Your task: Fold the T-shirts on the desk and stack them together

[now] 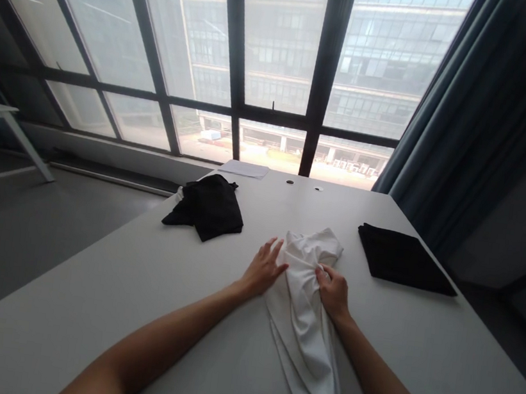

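Observation:
A white garment (307,319) lies bunched on the white table (135,283), running from the middle toward the near edge. My left hand (264,267) rests on its left side with fingers spread, touching the cloth. My right hand (334,291) pinches a fold of the same white garment on its right side, fingers closed on the cloth.
A crumpled black garment (208,208) lies at the back left of the table. A neatly folded black cloth (403,259) sits at the right. A sheet of paper (245,169) lies at the far edge. Large windows and a dark curtain (476,122) stand behind.

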Tool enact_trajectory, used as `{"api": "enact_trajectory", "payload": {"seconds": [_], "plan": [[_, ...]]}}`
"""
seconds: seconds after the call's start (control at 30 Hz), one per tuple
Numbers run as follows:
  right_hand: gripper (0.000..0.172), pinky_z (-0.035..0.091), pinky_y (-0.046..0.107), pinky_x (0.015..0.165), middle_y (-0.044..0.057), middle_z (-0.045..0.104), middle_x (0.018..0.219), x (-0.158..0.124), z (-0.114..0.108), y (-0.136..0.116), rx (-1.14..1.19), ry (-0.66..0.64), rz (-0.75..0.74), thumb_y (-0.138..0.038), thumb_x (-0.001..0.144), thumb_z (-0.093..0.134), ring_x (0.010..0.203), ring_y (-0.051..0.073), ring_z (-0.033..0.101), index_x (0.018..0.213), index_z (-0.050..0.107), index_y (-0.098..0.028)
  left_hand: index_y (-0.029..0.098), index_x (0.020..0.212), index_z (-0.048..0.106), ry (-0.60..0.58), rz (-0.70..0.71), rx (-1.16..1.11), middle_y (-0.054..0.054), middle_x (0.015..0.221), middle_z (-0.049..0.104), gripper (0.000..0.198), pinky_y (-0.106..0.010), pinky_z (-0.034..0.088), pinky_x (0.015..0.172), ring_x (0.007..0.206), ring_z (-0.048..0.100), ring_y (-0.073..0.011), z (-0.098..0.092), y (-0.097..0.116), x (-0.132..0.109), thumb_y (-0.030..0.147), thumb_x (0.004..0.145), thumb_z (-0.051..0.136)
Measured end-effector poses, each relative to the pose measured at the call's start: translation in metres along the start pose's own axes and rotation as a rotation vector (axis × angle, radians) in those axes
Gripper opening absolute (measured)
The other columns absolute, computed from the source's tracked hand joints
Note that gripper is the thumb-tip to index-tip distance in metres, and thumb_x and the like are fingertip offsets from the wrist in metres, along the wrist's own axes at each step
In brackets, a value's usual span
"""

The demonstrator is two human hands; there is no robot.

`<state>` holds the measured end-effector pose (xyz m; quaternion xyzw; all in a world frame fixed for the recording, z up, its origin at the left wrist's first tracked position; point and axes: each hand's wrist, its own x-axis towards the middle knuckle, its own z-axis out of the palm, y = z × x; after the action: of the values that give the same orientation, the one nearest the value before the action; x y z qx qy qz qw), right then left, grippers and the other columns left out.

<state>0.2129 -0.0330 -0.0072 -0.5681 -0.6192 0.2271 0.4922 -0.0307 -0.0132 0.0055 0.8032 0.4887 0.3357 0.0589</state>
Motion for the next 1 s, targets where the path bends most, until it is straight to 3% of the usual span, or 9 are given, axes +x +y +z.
{"api": "enact_trajectory", "payload": {"seconds": [0.1, 0.17, 0.27, 0.37, 0.47, 0.57, 0.77, 0.93, 1.0], "plan": [[0.052, 0.053, 0.034, 0.077, 0.01, 0.078, 0.091, 0.008, -0.006, 0.007, 0.254, 0.047, 0.13, -0.061, 0.085, 0.06, 0.086, 0.027, 0.069, 0.095, 0.078, -0.014, 0.012, 0.15, 0.041, -0.095, -0.078, -0.001, -0.02, 0.139, 0.056, 0.062, -0.049, 0.041, 0.108, 0.13, 0.052, -0.0315, 0.002, -0.015, 0.001, 0.053, 0.104, 0.038], [0.054, 0.052, 0.032, 0.072, 0.009, 0.077, 0.086, 0.016, -0.016, 0.017, 0.37, 0.15, 0.217, -0.064, 0.08, 0.062, 0.081, 0.025, 0.068, 0.09, 0.077, -0.012, 0.016, 0.148, 0.045, -0.139, -0.078, 0.001, -0.016, 0.13, 0.062, 0.06, -0.046, 0.043, 0.105, 0.122, 0.056, -0.0303, 0.002, -0.014, 0.001, 0.052, 0.101, 0.048], [0.051, 0.053, 0.034, 0.074, 0.01, 0.076, 0.085, 0.031, -0.035, 0.033, 0.339, 0.315, 0.295, -0.061, 0.072, 0.067, 0.083, 0.026, 0.068, 0.086, 0.076, -0.012, 0.02, 0.144, 0.051, -0.107, -0.05, 0.001, -0.012, 0.126, 0.064, 0.058, -0.043, 0.044, 0.102, 0.117, 0.057, -0.0289, 0.0, -0.008, 0.002, 0.044, 0.093, 0.065], [0.049, 0.054, 0.036, 0.077, 0.013, 0.076, 0.094, 0.037, -0.05, 0.033, 0.19, 0.373, 0.257, -0.054, 0.076, 0.064, 0.088, 0.027, 0.069, 0.098, 0.075, -0.012, 0.023, 0.125, 0.066, -0.115, -0.025, -0.063, -0.007, 0.108, 0.067, 0.033, -0.036, 0.048, 0.092, 0.099, 0.062, -0.0235, -0.002, -0.006, 0.003, 0.032, 0.093, 0.064], [0.049, 0.052, 0.041, 0.09, 0.016, 0.07, 0.118, 0.028, -0.047, 0.013, -0.044, 0.294, -0.022, -0.048, 0.087, 0.056, 0.107, 0.028, 0.064, 0.118, 0.071, -0.014, 0.023, 0.1, 0.072, -0.152, 0.046, -0.112, -0.005, 0.094, 0.067, 0.013, -0.033, 0.048, 0.087, 0.089, 0.061, -0.0204, -0.004, -0.006, 0.004, 0.024, 0.09, 0.063], [0.05, 0.043, 0.047, 0.106, 0.015, 0.063, 0.135, 0.012, -0.028, -0.008, -0.31, 0.073, -0.257, -0.046, 0.09, 0.058, 0.124, 0.031, 0.055, 0.129, 0.066, -0.017, 0.022, 0.091, 0.071, -0.166, 0.158, -0.12, -0.006, 0.096, 0.066, 0.009, -0.035, 0.046, 0.092, 0.097, 0.059, -0.0221, -0.006, -0.004, 0.004, 0.02, 0.083, 0.068], [0.034, 0.041, 0.046, 0.108, 0.013, 0.065, 0.132, -0.003, -0.008, -0.008, -0.456, -0.072, -0.211, -0.036, 0.093, 0.056, 0.126, 0.03, 0.053, 0.119, 0.072, -0.019, 0.019, 0.097, 0.067, -0.24, 0.179, -0.339, -0.005, 0.102, 0.068, 0.013, -0.031, 0.051, 0.085, 0.092, 0.063, -0.0197, -0.014, 0.001, 0.002, 0.024, 0.085, 0.065], [0.033, 0.04, 0.044, 0.109, 0.012, 0.066, 0.13, -0.001, -0.014, -0.003, -0.39, -0.059, -0.206, -0.038, 0.096, 0.054, 0.126, 0.029, 0.054, 0.116, 0.072, -0.02, 0.022, 0.131, 0.059, -0.319, 0.089, -0.381, -0.007, 0.118, 0.071, 0.055, -0.036, 0.054, 0.088, 0.099, 0.068, -0.0236, -0.012, 0.005, -0.001, 0.04, 0.082, 0.076], [0.034, 0.04, 0.044, 0.108, 0.012, 0.066, 0.131, -0.002, -0.014, -0.005, -0.382, -0.052, -0.204, -0.038, 0.096, 0.053, 0.126, 0.029, 0.054, 0.117, 0.072, -0.02, 0.024, 0.133, 0.06, -0.3, 0.116, -0.343, -0.008, 0.123, 0.07, 0.057, -0.038, 0.053, 0.094, 0.106, 0.068, -0.0253, -0.009, 0.009, -0.001, 0.037, 0.08, 0.079]]}}
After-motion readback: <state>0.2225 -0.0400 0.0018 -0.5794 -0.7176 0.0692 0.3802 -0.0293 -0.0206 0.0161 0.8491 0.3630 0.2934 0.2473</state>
